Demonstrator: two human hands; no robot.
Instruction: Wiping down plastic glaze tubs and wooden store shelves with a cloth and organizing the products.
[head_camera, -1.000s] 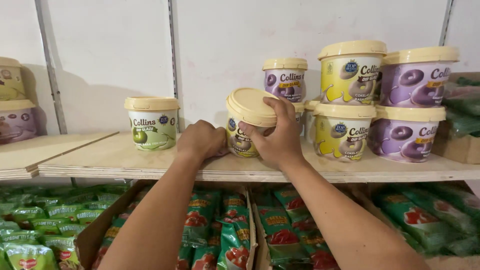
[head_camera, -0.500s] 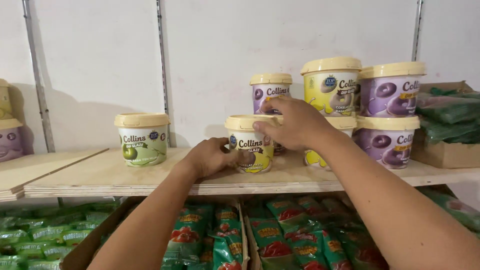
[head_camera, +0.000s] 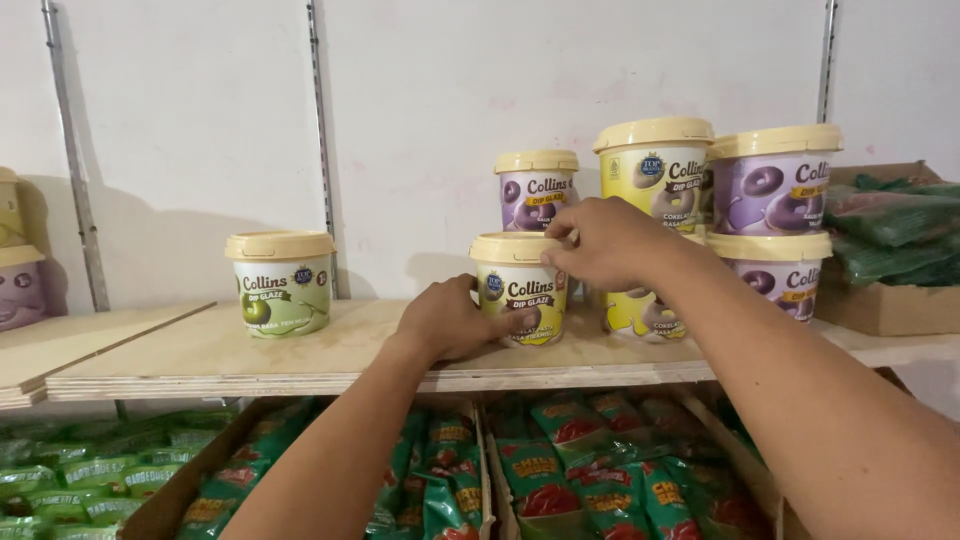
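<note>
i see the yellow-label tub standing upright on the plywood shelf, near its front edge, just past centre of view. my left hand is wrapped against the tub's lower side from 8 o'clock, fingers curled on the label. my right hand comes in from 4 o'clock and its fingertips pinch the rim of the cream lid; both hands are closed on this tub. directly behind it, at 12 o'clock, a small purple tub sits higher up, what it rests on hidden. at 2 o'clock stands a stack of two yellow tubs, and just beside it a stack of two purple tubs. well apart at 9 o'clock, a green-label tub stands alone. below the shelf, cardboard boxes hold green snack packets.
</note>
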